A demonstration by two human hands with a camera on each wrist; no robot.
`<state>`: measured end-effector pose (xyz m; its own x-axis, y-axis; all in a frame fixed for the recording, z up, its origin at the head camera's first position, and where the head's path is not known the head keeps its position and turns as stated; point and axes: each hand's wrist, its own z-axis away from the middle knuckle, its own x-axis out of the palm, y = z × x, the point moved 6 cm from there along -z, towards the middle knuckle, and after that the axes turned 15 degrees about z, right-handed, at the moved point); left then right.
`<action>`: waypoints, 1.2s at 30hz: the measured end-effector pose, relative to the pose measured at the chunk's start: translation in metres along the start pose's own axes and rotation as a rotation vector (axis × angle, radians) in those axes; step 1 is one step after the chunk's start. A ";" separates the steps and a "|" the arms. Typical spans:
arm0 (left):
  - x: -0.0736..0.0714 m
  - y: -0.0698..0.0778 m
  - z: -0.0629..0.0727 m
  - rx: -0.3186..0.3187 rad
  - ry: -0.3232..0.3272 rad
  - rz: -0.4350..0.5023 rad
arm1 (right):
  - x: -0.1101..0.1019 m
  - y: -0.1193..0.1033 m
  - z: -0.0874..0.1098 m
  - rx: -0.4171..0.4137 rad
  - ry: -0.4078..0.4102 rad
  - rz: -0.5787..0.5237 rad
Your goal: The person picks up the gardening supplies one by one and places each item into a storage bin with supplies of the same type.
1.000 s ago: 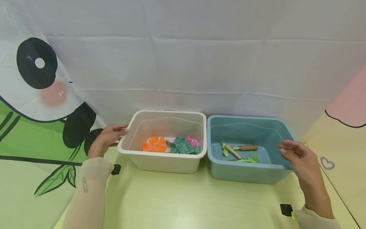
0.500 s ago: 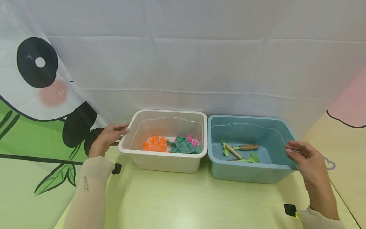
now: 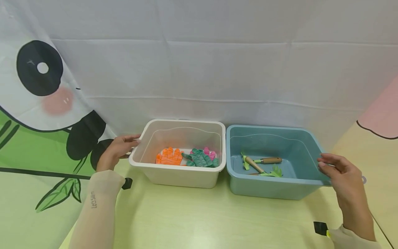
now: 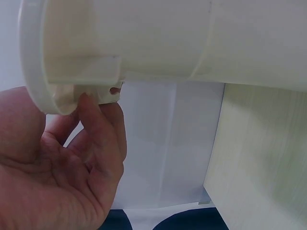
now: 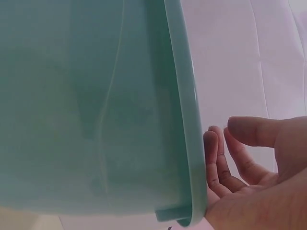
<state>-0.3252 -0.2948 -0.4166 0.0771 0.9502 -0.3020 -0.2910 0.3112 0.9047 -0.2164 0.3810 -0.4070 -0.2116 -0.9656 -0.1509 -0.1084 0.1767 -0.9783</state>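
Observation:
A white plastic bin (image 3: 183,177) stands on the table in the head view, holding an orange glove (image 3: 169,157), a green glove (image 3: 201,158) and a pink glove (image 3: 209,153). My left hand (image 3: 119,148) grips its left rim; in the left wrist view the fingers (image 4: 98,122) curl up under the lip. Beside it on the right is a blue bin (image 3: 267,188) with small green garden tools inside, among them a wooden-handled tool (image 3: 271,160) and a hand fork (image 3: 275,172). At its right rim, my right hand (image 3: 346,176) is loosely bent and holds nothing; the right wrist view shows the thumb off the rim.
A pale yellow-green table (image 3: 186,218) extends in front of both bins. Behind them hangs a whitish cloth (image 3: 217,76), with a printed cartoon figure on the left. Black tabs (image 3: 320,228) show near both wrists.
My right hand has moved rightward, from over the blue bin's right end to its outer right rim. The left hand and the contents of both bins stay as they were.

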 end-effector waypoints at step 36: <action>0.006 0.003 -0.004 0.007 0.008 0.006 | -0.062 0.052 -0.001 0.240 0.238 0.310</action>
<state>-0.3290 -0.2882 -0.4174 0.0681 0.9518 -0.2990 -0.2844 0.3058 0.9086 -0.2100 0.4500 -0.4488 -0.4191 -0.7982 -0.4328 0.2177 0.3744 -0.9013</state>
